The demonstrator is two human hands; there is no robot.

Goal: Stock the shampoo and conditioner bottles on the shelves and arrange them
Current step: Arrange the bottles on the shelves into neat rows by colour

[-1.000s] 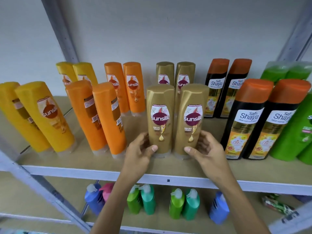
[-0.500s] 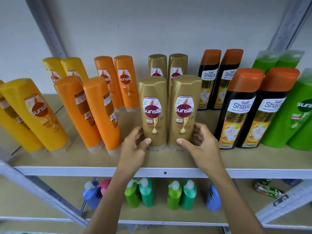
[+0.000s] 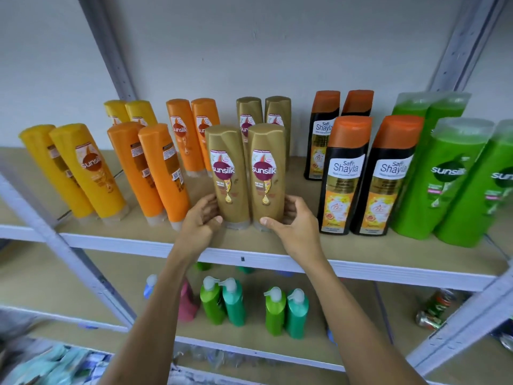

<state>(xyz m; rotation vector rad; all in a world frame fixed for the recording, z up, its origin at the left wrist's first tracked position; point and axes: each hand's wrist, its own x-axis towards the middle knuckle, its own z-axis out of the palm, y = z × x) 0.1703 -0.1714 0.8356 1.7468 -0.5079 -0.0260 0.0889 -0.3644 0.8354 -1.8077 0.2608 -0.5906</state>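
Right now your left hand (image 3: 200, 224) curls round the lower part of the left gold Sunsilk bottle (image 3: 228, 176), thumb across its front, while your right hand (image 3: 291, 222) grips the right gold Sunsilk bottle (image 3: 267, 173) the same way. Both bottles stand upright and touching near the front edge of the upper shelf (image 3: 277, 247). To their left stand two orange bottles (image 3: 150, 170) with back labels showing, then yellow bottles (image 3: 91, 173); to their right, black Safi Shayla bottles (image 3: 366, 176) and green Sunsilk bottles (image 3: 447, 179). Behind your pair, two more gold bottles (image 3: 263, 112) stand by the wall. Below, pump bottles (image 3: 254, 307) line the lower shelf (image 3: 249, 348).
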